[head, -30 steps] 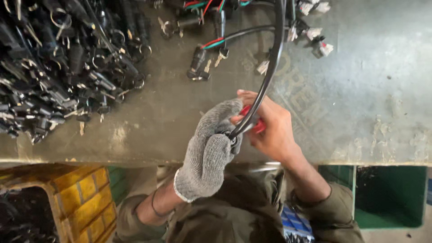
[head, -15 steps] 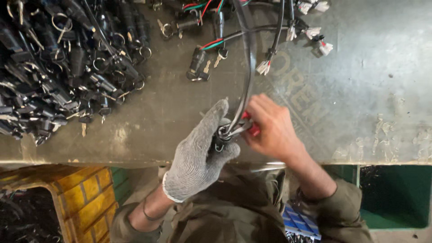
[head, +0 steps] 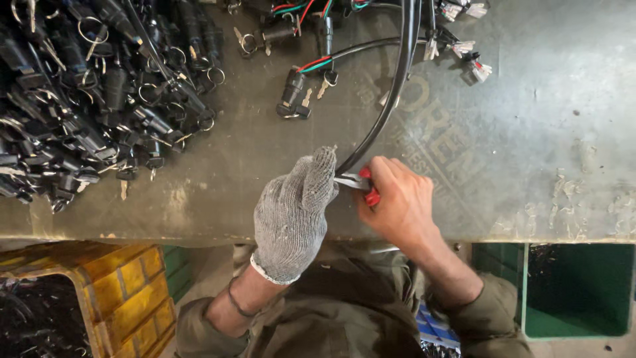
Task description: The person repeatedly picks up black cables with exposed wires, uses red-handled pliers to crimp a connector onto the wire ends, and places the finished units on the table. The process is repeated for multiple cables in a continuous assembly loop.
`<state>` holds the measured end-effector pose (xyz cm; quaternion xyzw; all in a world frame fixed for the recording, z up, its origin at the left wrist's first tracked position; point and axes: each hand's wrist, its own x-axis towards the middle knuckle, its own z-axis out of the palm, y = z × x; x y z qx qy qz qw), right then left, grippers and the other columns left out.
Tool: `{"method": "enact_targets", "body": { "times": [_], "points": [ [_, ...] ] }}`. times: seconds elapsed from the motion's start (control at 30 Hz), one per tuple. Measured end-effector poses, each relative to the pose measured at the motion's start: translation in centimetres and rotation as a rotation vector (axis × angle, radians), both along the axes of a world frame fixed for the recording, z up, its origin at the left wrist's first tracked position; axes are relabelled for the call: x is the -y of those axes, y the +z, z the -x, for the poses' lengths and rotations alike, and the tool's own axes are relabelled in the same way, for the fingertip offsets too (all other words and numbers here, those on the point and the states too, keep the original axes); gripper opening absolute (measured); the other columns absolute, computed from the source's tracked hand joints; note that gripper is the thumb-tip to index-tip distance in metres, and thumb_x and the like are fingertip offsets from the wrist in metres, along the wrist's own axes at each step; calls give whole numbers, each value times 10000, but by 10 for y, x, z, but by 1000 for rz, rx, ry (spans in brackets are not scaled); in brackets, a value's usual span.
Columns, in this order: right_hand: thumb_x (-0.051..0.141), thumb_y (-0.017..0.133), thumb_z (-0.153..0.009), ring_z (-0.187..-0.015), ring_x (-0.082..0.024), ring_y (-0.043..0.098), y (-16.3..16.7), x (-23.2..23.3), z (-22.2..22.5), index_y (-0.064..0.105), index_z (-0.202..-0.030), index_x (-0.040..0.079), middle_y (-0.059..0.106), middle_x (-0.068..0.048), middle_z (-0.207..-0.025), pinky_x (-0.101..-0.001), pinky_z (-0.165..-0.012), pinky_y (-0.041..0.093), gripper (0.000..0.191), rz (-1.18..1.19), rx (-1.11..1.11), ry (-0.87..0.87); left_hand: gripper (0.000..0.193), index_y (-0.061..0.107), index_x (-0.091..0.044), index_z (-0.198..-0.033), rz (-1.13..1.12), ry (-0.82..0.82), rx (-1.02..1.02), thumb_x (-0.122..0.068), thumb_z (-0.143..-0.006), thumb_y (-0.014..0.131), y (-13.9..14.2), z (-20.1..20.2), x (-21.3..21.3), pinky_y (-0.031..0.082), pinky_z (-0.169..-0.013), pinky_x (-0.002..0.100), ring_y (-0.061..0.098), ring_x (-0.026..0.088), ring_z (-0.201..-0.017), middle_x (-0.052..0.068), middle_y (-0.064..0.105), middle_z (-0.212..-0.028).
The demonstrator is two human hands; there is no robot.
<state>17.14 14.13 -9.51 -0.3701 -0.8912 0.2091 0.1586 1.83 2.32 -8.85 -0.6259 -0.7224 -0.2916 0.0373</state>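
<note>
Gloved left hand (head: 295, 215) was clamped around the near end of a black cable (head: 391, 93), right at the workbench (head: 530, 152) front edge. Bare right hand (head: 397, 202) squeezed red-handled pliers (head: 361, 182) against that end. Pile of black connectors (head: 86, 99) sat far left.

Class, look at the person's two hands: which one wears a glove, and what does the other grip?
The left hand wears the grey knit glove and holds the black cable. The right hand is bare, gripping red-handled pliers.
</note>
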Motion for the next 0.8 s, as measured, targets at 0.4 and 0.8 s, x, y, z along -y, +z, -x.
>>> {"method": "enact_targets", "body": {
  "times": [0.4, 0.8],
  "points": [
    [94, 785, -665, -806, -348, 642, -14, -5, 13, 604, -921, 59, 623, -115, -831, -443, -656, 485, 316, 22, -243, 110, 621, 477, -63, -1548, 74, -316, 814, -143, -992, 743, 37, 14, 6, 565, -922, 335, 690, 218, -1020, 114, 707, -1180],
    [454, 902, -720, -984, -361, 589, -21, -35, 10, 623, -1086, 37, 603, -139, -1056, -466, -830, 486, 621, -137, -41, 171, 562, 521, -48, -1439, -5, 9, 343, -172, -937, 744, 74, 58, -9, 548, -920, 288, 679, 186, -1064, 120, 647, -1304]
  ]
}}
